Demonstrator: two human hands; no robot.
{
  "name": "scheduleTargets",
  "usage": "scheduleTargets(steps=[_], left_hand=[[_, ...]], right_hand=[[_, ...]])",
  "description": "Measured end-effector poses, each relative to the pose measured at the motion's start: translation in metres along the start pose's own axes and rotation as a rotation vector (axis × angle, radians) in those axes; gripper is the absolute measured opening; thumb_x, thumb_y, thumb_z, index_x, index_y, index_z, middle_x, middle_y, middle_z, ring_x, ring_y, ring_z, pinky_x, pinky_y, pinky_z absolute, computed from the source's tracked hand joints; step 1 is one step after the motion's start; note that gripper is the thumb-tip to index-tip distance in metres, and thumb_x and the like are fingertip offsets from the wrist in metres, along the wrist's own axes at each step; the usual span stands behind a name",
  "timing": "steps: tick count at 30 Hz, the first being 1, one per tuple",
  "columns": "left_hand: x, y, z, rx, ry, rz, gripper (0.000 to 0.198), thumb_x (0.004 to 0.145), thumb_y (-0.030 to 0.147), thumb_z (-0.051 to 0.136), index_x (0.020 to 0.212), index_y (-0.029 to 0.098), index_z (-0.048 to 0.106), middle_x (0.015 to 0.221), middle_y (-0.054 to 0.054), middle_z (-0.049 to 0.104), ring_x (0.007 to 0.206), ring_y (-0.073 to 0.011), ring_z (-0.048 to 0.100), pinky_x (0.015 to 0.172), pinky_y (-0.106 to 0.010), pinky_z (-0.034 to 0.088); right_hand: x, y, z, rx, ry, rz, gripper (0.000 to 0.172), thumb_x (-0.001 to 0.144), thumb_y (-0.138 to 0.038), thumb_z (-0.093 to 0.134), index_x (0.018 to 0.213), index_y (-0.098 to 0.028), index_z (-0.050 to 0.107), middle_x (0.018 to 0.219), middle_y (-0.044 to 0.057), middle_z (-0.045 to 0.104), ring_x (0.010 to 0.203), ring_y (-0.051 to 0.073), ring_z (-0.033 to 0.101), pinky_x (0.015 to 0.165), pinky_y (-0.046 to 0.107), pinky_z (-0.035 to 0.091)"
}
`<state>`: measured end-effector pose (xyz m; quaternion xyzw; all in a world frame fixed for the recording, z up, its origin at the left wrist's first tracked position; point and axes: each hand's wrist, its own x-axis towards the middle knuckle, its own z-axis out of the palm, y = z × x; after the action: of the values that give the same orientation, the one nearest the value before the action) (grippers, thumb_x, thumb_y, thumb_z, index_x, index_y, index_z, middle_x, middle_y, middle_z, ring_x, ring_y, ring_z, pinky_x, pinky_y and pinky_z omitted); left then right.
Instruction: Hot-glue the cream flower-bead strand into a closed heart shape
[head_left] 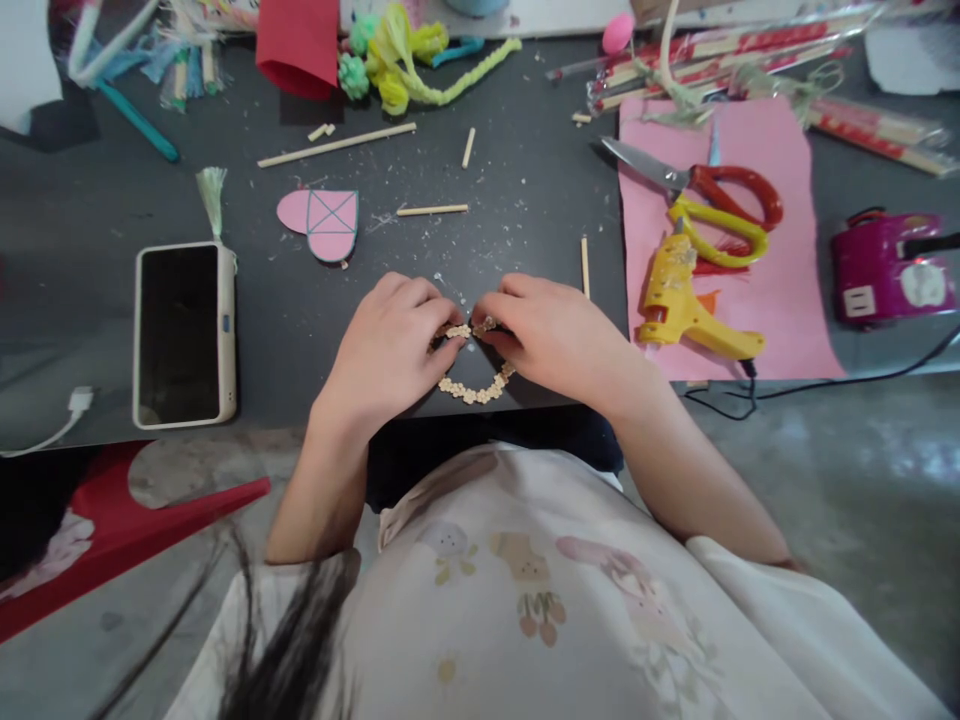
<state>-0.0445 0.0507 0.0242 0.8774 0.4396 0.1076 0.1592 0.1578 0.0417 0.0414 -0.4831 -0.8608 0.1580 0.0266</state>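
Observation:
A ring of small pale wooden pieces, looking like a bracelet (pixel 472 396), is held near the table's front edge. My left hand (pixel 394 345) pinches its upper left part between thumb and fingers. With its fingers closed, my right hand (pixel 544 335) grips the upper right part. The two fingertips nearly meet, and the lower curve of the bracelet hangs in the gap between the hands. Behind my hands a pink heart-shaped paper (pixel 332 225) with drawn lines lies flat. A short wooden stick (pixel 433 210) lies just beyond the fingers.
To the right, scissors (pixel 739 215) and a yellow glue gun (pixel 686 295) rest on pink paper (pixel 795 330); its cord runs right toward a purple box (pixel 889 268). A phone (pixel 180 335) lies left. Yellow pipe cleaners (pixel 405 60) and packaged chopsticks (pixel 720 65) lie at the back.

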Motion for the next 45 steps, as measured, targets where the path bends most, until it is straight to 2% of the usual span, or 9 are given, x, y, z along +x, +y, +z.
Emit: scheduleTargets(steps=[7, 12, 16, 20, 23, 28, 33, 39, 45], left_hand=[[0.000, 0.000, 0.000, -0.006, -0.007, 0.001, 0.019, 0.092, 0.032, 0.056, 0.096, 0.019, 0.069, 0.098, -0.007, 0.065, 0.095, -0.0257, 0.056, 0.089, -0.042, 0.045], [-0.007, -0.002, -0.006, -0.010, 0.013, -0.050, 0.023, 0.089, 0.037, 0.062, 0.107, 0.022, 0.068, 0.106, -0.007, 0.067, 0.100, -0.0280, 0.057, 0.089, -0.042, 0.046], [-0.014, -0.002, -0.012, -0.016, 0.017, -0.086, 0.027, 0.088, 0.038, 0.065, 0.110, 0.024, 0.065, 0.108, -0.006, 0.068, 0.103, -0.0285, 0.059, 0.092, -0.043, 0.046], [-0.017, 0.001, -0.016, -0.001, 0.027, -0.120, 0.035, 0.085, 0.039, 0.069, 0.114, 0.021, 0.062, 0.109, -0.006, 0.068, 0.104, -0.0283, 0.059, 0.093, -0.042, 0.046], [-0.019, 0.003, -0.016, 0.010, 0.024, -0.125, 0.034, 0.085, 0.039, 0.069, 0.113, 0.020, 0.064, 0.108, -0.006, 0.069, 0.103, -0.0278, 0.059, 0.093, -0.041, 0.046], [-0.022, 0.007, -0.016, 0.015, 0.066, -0.154, 0.024, 0.089, 0.033, 0.063, 0.110, 0.021, 0.066, 0.106, -0.006, 0.070, 0.101, -0.0270, 0.060, 0.091, -0.040, 0.046], [-0.025, 0.015, -0.015, 0.018, 0.079, -0.161, 0.022, 0.091, 0.027, 0.055, 0.108, 0.021, 0.067, 0.105, -0.007, 0.071, 0.100, -0.0257, 0.060, 0.091, -0.039, 0.046], [-0.028, 0.024, -0.014, 0.032, 0.092, -0.180, 0.022, 0.091, 0.025, 0.055, 0.107, 0.019, 0.067, 0.105, -0.007, 0.071, 0.101, -0.0262, 0.059, 0.091, -0.040, 0.046], [-0.029, 0.030, -0.017, 0.045, 0.123, -0.219, 0.022, 0.090, 0.024, 0.054, 0.107, 0.020, 0.068, 0.103, -0.007, 0.071, 0.100, -0.0271, 0.059, 0.090, -0.041, 0.046]], right_hand=[[-0.001, 0.000, 0.003, 0.016, 0.013, -0.005, 0.019, 0.095, -0.018, 0.045, 0.097, -0.017, 0.063, 0.092, 0.007, 0.062, 0.078, 0.019, 0.055, 0.066, 0.031, 0.030], [-0.014, 0.003, -0.009, 0.041, 0.088, 0.015, 0.020, 0.093, -0.019, 0.049, 0.108, -0.016, 0.063, 0.097, 0.008, 0.064, 0.088, 0.022, 0.059, 0.072, 0.032, 0.038], [-0.041, 0.016, -0.024, 0.019, 0.160, 0.107, 0.023, 0.096, -0.024, 0.048, 0.111, -0.018, 0.064, 0.098, 0.008, 0.066, 0.086, 0.022, 0.061, 0.072, 0.033, 0.042], [-0.081, 0.042, -0.032, -0.079, 0.229, 0.270, 0.025, 0.096, -0.032, 0.048, 0.111, -0.019, 0.064, 0.098, 0.011, 0.066, 0.082, 0.025, 0.061, 0.069, 0.037, 0.045], [-0.110, 0.063, -0.031, -0.176, 0.268, 0.330, 0.024, 0.092, -0.032, 0.051, 0.107, -0.018, 0.065, 0.095, 0.012, 0.066, 0.091, 0.029, 0.061, 0.075, 0.039, 0.046], [-0.138, 0.091, -0.019, -0.356, 0.254, 0.368, 0.043, 0.090, -0.040, 0.057, 0.122, -0.013, 0.064, 0.102, 0.020, 0.066, 0.099, 0.035, 0.059, 0.087, 0.044, 0.047], [-0.144, 0.107, -0.006, -0.282, 0.250, 0.370, 0.051, 0.086, -0.041, 0.064, 0.130, -0.015, 0.058, 0.109, 0.022, 0.065, 0.101, 0.037, 0.059, 0.088, 0.045, 0.047], [-0.138, 0.111, -0.011, -0.229, 0.192, 0.371, 0.052, 0.088, -0.039, 0.063, 0.132, -0.012, 0.055, 0.106, 0.023, 0.067, 0.099, 0.036, 0.060, 0.084, 0.043, 0.046], [-0.129, 0.115, -0.015, -0.186, 0.136, 0.309, 0.041, 0.089, -0.039, 0.061, 0.123, -0.016, 0.056, 0.110, 0.022, 0.068, 0.099, 0.035, 0.060, 0.077, 0.040, 0.042]])
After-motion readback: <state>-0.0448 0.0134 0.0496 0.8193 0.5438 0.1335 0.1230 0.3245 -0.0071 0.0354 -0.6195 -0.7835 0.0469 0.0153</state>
